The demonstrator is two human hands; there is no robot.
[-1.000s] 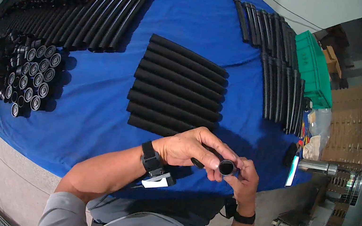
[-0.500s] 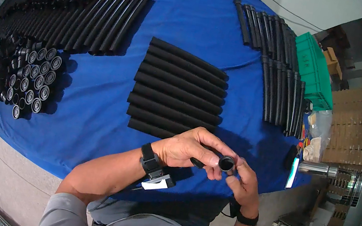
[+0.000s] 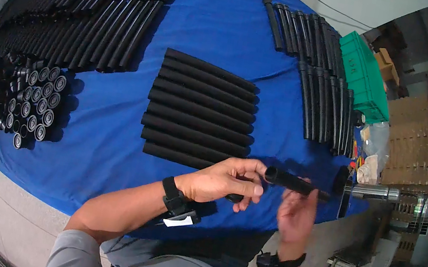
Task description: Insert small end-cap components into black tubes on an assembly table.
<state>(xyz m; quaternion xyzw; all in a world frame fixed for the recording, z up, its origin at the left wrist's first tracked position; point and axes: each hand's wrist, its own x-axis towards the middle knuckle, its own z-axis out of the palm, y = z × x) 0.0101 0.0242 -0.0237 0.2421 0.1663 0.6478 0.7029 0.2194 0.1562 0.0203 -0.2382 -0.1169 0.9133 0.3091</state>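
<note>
My right hand [image 3: 297,212], partly smeared by motion, grips a short black tube [image 3: 290,181]. The tube's open round end points left, near the fingertips of my left hand [image 3: 231,181]. My left fingers are curled, and a small dark part [image 3: 235,198] shows beneath them; most of it is hidden by the hand. Just beyond my left hand, several matte black tubes [image 3: 201,106] lie side by side in a row on the blue cloth [image 3: 106,132].
Long black tubes [image 3: 123,33] lie in rows at far left, with black round caps [image 3: 36,98] nearer. Capped tubes [image 3: 320,106] lie at right, beside a green crate [image 3: 365,77]. A shiny metal cylinder [image 3: 374,192] juts past the right edge. Stacked cardboard [image 3: 414,138] stands beyond.
My right hand has moved right and turned, so the tube now shows lengthwise rather than end-on. My left hand has come apart from it. The whole view has shifted slightly.
</note>
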